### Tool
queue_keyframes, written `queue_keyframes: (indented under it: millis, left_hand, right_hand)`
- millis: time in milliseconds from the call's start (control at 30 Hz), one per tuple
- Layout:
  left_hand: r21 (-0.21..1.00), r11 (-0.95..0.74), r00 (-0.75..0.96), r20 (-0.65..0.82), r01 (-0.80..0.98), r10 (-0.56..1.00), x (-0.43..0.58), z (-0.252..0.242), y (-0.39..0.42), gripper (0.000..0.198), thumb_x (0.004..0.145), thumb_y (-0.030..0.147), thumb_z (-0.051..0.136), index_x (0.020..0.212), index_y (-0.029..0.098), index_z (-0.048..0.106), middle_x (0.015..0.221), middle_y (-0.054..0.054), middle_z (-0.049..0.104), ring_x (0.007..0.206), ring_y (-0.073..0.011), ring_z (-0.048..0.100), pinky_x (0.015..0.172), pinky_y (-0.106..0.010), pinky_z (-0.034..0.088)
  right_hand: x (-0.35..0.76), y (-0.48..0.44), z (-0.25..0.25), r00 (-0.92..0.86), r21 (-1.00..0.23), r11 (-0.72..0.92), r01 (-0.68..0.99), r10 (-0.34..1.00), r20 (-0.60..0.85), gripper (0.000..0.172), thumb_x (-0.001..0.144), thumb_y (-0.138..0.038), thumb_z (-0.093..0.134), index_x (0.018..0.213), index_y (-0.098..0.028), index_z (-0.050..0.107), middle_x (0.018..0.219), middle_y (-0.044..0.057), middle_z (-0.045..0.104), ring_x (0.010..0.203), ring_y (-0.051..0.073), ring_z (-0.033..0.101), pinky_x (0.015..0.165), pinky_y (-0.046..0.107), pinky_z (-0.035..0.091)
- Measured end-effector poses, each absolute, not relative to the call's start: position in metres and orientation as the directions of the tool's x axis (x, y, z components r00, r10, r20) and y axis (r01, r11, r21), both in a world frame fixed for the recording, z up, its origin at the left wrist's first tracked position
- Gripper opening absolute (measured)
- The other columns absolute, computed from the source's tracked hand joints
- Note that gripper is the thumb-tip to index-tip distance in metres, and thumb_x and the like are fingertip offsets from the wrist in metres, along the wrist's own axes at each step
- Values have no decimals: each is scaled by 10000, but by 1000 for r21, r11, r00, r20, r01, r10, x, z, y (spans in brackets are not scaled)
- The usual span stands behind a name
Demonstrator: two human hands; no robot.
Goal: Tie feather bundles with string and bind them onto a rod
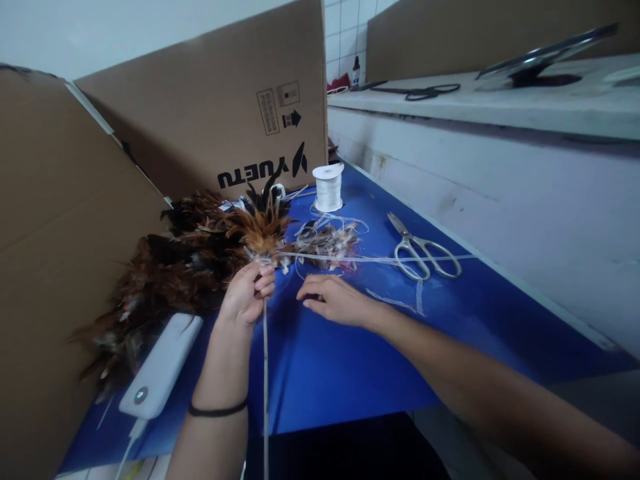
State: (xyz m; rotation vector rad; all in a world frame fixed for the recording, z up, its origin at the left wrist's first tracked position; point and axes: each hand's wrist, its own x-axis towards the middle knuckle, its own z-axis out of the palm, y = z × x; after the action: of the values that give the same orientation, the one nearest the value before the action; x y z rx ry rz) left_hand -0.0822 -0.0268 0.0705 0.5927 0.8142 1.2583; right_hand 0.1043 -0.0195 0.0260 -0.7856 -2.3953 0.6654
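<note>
My left hand [247,292] is closed around the top of a thin stick [265,373], right under a tuft of brown and orange feathers [261,230] bound to it. A white string [380,259] runs taut from the tuft to the right, across the scissors. My right hand [334,299] rests on the blue table [340,360] just right of the stick, fingers curled and pressed to the surface; I cannot make out anything in them. A small heap of loose feathers and string [327,243] lies just beyond it.
A large pile of dark brown feathers [165,267] lies at the left. A white thread spool [329,187] stands at the back, metal scissors [423,252] lie to the right. A white power bank [161,365] sits near the front left. Cardboard boxes [215,113] wall the left and back.
</note>
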Motion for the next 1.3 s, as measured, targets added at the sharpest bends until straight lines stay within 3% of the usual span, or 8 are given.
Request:
queue_keyframes:
  millis: [133,367,533,833,967,1033,1167,1300]
  left_hand:
    - [720,234,100,-224,-653,969,-89,77,-27,163,843,77,399,691,135,392,572,54,358,349,17,257,317,-103,176]
    - [698,206,86,-203,-686,975,-97,80,-28,174,856,72,355,698,130,403,561,55,369,339,17,279,302,-104,189]
    - [692,187,110,-155,-697,982,-103,80,-28,143,855,78,365,735,123,428,557,61,366,342,15,289,306,-102,213]
    - [711,197,67,-207,-675,976,-98,81,-27,168,836,48,382,696,141,391,563,57,353,341,17,266,308,-108,162]
    - [749,204,65,-211,-630,975,-94,78,-26,172,821,45,396,679,140,376,561,58,348,341,21,250,316,-105,156]
    - [774,199,61,-204,-602,977,-92,75,-26,175,807,57,427,667,142,367,564,58,352,347,21,252,322,-104,162]
    - [820,193,59,-192,-539,980,-88,66,-23,178,788,95,481,663,146,365,565,55,366,353,18,245,328,-108,155]
    - [862,184,45,-186,-473,982,-82,59,-22,222,756,161,559,655,151,362,550,60,374,353,19,228,336,-112,140]
  right_hand:
    - [77,-20,24,-722,-529,760,377,599,346,202,795,-135,512,967,-177,611,925,54,591,861,152,552,783,286,425]
    - [22,-19,16,-789,-302,878,371,469,395,197,791,-208,531,974,-158,581,1110,102,509,953,204,500,797,331,418]
    - [9,-18,14,-818,-181,904,388,428,383,184,851,-242,447,916,-167,602,1046,96,543,930,224,485,753,359,396]
    - [80,-12,34,-787,-256,854,453,518,336,170,830,-180,464,834,-181,634,879,59,579,872,183,465,794,336,340]
    - [107,-20,40,-759,-270,827,494,561,331,316,738,-69,485,997,-186,624,1013,73,575,972,207,446,839,361,309]
    - [108,-25,38,-779,-298,836,461,542,316,357,733,-93,504,1061,-198,598,1048,64,565,977,202,448,836,353,314]
    - [98,-28,26,-807,-238,854,462,517,287,156,814,-215,510,922,-186,619,937,65,579,906,198,466,779,342,322]
    - [95,-26,20,-799,-256,852,458,520,302,133,859,-214,466,810,-163,579,829,55,571,820,172,478,723,310,338]
